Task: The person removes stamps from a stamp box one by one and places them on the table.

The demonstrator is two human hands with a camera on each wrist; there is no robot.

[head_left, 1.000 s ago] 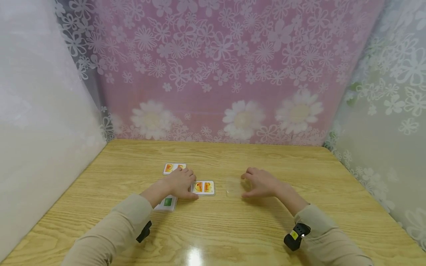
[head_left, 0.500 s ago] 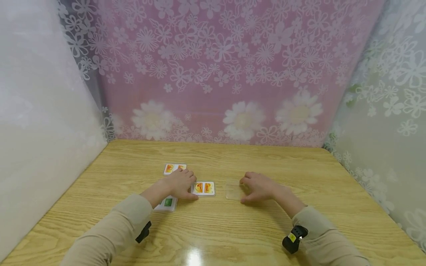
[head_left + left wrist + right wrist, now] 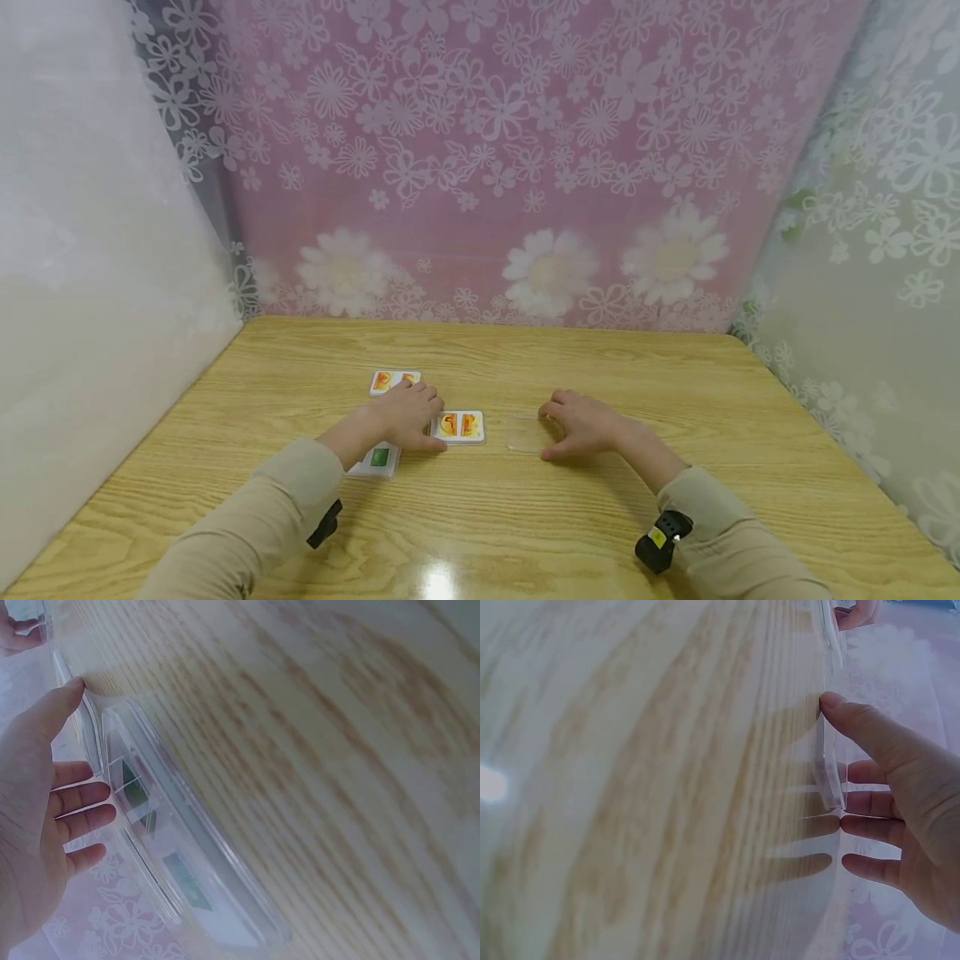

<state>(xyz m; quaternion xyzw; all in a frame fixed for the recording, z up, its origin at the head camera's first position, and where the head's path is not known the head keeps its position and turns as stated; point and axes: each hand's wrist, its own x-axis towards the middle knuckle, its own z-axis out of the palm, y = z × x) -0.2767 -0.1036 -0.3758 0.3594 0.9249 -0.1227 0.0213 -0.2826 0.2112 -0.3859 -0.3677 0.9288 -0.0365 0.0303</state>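
Note:
My left hand (image 3: pixel 405 414) grips the left end of a flat clear case (image 3: pixel 461 426) of cards with orange pictures, thumb on the near side and fingers on the far side. The hand covers that end. To the right, my right hand (image 3: pixel 585 422) holds a shallow clear plastic lid (image 3: pixel 525 433) by its right end, low over the table, with the thumb (image 3: pixel 840 705) at its near edge. A short gap separates the lid from the case. In the right wrist view the lid (image 3: pixel 829 772) appears edge-on, between thumb and fingers.
Another clear case with orange pictures (image 3: pixel 384 382) lies beyond my left hand, which partly covers it. A case with green pictures (image 3: pixel 372 461) lies under my left wrist. The wooden table (image 3: pixel 495 533) meets a pink flowered curtain (image 3: pixel 465 167) at the back.
My right hand has moved slightly left and toward me with the clear lid. The left hand and its case stay in place.

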